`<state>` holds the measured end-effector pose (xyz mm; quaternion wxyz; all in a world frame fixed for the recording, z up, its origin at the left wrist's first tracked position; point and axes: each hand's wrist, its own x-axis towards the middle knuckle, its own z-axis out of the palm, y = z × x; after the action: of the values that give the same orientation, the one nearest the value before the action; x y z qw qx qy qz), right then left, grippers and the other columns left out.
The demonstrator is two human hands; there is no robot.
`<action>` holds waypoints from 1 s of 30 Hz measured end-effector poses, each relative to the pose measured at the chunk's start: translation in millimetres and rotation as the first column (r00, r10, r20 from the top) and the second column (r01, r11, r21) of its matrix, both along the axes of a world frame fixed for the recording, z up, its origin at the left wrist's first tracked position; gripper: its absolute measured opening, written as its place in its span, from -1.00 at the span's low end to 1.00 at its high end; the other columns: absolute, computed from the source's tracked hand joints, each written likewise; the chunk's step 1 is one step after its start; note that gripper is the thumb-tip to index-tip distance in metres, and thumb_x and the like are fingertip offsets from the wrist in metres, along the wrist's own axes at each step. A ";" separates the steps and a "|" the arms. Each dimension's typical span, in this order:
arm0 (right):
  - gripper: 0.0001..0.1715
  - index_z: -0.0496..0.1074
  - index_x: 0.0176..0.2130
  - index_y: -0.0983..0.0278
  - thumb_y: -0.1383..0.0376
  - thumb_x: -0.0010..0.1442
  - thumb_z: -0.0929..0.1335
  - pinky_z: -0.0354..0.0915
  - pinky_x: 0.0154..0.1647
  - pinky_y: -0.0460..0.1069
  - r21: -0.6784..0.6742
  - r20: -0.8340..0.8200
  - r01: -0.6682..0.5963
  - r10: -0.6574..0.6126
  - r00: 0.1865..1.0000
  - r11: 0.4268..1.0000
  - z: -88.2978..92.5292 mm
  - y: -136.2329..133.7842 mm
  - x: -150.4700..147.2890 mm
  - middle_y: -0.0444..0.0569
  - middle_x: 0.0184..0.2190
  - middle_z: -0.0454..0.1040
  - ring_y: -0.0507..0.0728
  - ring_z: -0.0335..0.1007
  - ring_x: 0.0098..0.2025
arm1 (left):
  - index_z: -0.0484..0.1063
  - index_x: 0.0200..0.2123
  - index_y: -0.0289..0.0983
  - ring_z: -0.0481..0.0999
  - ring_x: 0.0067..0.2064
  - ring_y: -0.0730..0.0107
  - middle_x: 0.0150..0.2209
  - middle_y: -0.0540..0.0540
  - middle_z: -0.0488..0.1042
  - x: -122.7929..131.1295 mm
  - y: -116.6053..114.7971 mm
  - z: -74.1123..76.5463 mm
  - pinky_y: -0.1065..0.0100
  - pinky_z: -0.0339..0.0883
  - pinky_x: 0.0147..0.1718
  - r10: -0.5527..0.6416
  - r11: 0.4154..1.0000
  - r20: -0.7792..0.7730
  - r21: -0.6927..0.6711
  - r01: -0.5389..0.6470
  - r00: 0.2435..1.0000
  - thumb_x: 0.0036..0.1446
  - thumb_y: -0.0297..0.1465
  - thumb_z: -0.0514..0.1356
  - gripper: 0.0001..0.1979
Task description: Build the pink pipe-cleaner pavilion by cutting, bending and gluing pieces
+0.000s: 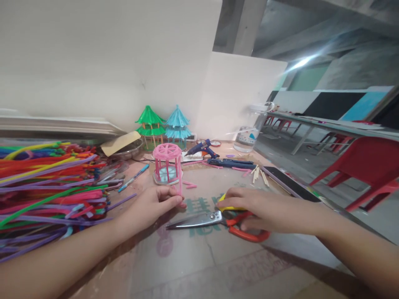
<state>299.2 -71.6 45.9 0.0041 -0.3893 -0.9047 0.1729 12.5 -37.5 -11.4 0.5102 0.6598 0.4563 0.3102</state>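
Between the thumb and fingers of my left hand [166,199] is a pink pipe cleaner [180,178], its upper length standing up beside the small pink pavilion frame [167,152]. That frame has a round spoked top on several pink posts over a pale blue base. My right hand [246,203] is closed around the yellow and red handles of a pair of scissors [199,220]. The blades look closed and point left, low over the cardboard, below my left hand. A few short pink pipe cleaner pieces [190,185] lie just right of the pavilion frame.
Many coloured pipe cleaners [46,187] pile up at left. Behind stand green [150,126] and blue [177,124] pavilions, a glue gun [201,148] and dark pliers-like tool [230,162]. Small sticks [260,175], a phone [289,182] and a plastic jug [247,131] are at right.
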 end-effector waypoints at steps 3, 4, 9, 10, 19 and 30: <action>-0.29 0.32 0.18 0.02 0.53 0.13 0.28 0.27 -0.22 -0.07 0.040 0.044 -0.049 0.048 0.998 0.998 -4.5 1.1 -4.1 -0.02 -0.10 0.38 0.10 0.41 -0.18 | 0.48 -0.40 -0.28 0.55 -0.38 0.35 -0.37 -0.10 0.63 -0.6 -0.2 -0.3 0.46 0.27 -0.50 0.020 1.000 -0.007 -0.013 -0.020 1.000 0.02 -0.09 0.29 -0.66; -0.29 0.32 0.19 0.02 0.53 0.13 0.28 0.27 -0.25 -0.08 0.060 0.060 -0.060 0.057 0.997 0.996 -6.6 1.9 -5.1 -0.01 -0.11 0.38 0.09 0.40 -0.20 | 0.47 -0.40 -0.29 0.52 -0.44 0.40 -0.38 -0.10 0.62 -0.6 -0.2 -0.3 0.47 0.22 -0.55 0.026 0.999 -0.010 -0.020 -0.026 1.000 0.02 -0.08 0.28 -0.65; -0.25 0.28 0.21 0.05 0.50 0.08 0.32 0.28 -0.20 -0.09 0.119 0.023 -0.082 0.080 0.997 0.989 -19.5 5.4 -5.7 0.01 -0.07 0.34 0.09 0.39 -0.16 | 0.46 -0.39 -0.32 0.29 -0.64 0.56 -0.41 -0.13 0.60 1.1 0.8 1.4 0.49 0.05 -0.68 0.060 0.997 0.015 -0.046 -0.059 0.998 -0.06 -0.02 0.29 -0.56; -0.26 0.29 0.20 0.07 0.50 0.07 0.32 0.29 -0.19 -0.08 0.124 0.009 -0.085 0.084 0.996 0.989 -22.2 6.0 -5.7 0.01 -0.06 0.33 0.10 0.39 -0.14 | 0.46 -0.39 -0.32 0.30 -0.63 0.55 -0.42 -0.13 0.60 1.6 1.0 2.1 0.49 0.06 -0.68 0.075 0.996 0.019 -0.048 -0.074 0.997 -0.08 -0.01 0.30 -0.55; -0.66 0.38 0.03 0.19 0.35 0.25 0.29 0.30 -0.17 -0.01 0.165 -0.104 -0.034 0.052 0.993 0.986 -24.3 17.4 -6.6 0.02 -0.15 0.46 0.14 0.41 -0.16 | 0.53 -0.42 -0.30 0.42 -0.54 0.45 -0.44 -0.12 0.60 1.0 3.7 2.2 0.47 0.12 -0.62 0.111 0.994 0.027 -0.029 -0.110 0.993 -0.13 -0.07 0.34 -0.61; -0.41 0.37 0.03 0.27 -0.08 0.21 0.25 0.30 -0.09 0.08 0.042 -0.032 0.033 -0.032 0.999 0.999 24.5 51.0 8.2 0.09 -0.08 0.46 0.26 0.39 -0.08 | 0.56 -0.35 -0.27 0.53 -0.42 0.37 -0.35 -0.14 0.65 -2.0 6.9 -3.3 0.46 0.16 -0.58 0.084 0.996 0.039 -0.041 -0.082 0.996 -0.04 -0.11 0.33 -0.66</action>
<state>307.4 -20.6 70.4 0.0294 -0.4011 -0.9016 0.1593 10.5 -30.6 -14.7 0.5189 0.6238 0.4788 0.3353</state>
